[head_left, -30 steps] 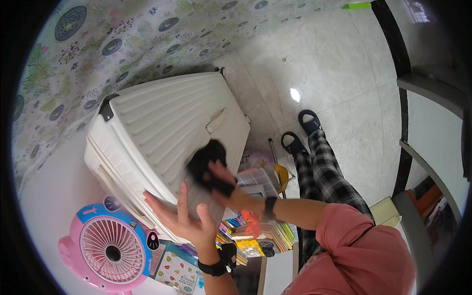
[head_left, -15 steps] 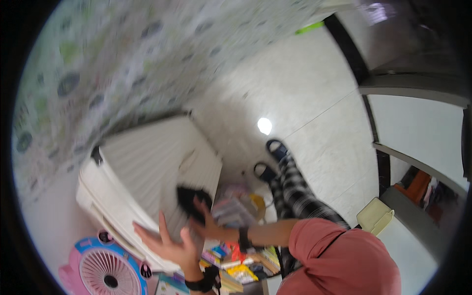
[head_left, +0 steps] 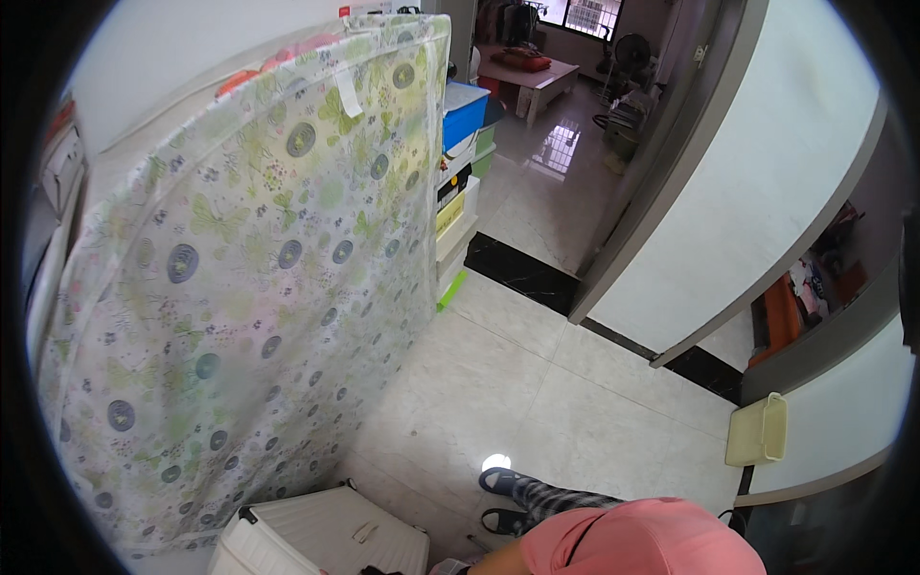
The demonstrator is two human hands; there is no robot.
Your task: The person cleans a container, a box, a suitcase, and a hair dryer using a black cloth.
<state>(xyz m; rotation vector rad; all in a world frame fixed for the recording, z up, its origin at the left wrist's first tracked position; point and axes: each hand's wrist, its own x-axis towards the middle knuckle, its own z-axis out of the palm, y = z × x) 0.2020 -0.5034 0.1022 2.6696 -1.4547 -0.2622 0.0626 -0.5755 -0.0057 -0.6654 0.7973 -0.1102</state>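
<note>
Neither of my hands shows in the head view. Only a short stretch of my arm (head_left: 502, 561) comes out of the pink sleeve (head_left: 548, 546) before the lower edge cuts it off. Nearest to it lies a white ribbed suitcase (head_left: 326, 533), with dark corner guards and a small handle on its upper face. A bit of something black (head_left: 379, 571) peeks in at the bottom rim over the suitcase; too little of it shows to name it.
A tall patterned fabric cover (head_left: 249, 278) stands on the left. Stacked boxes (head_left: 464, 120) line its far side. A doorway with a black threshold (head_left: 522, 273) opens onto another room. At the right wall is a cream bin (head_left: 757, 431). My slippered feet stand on pale tiles (head_left: 479, 374).
The view has swung up and away from the suitcase. Both hands, spread over it beside a black object before, have gone out of sight, as have the fan and books.
</note>
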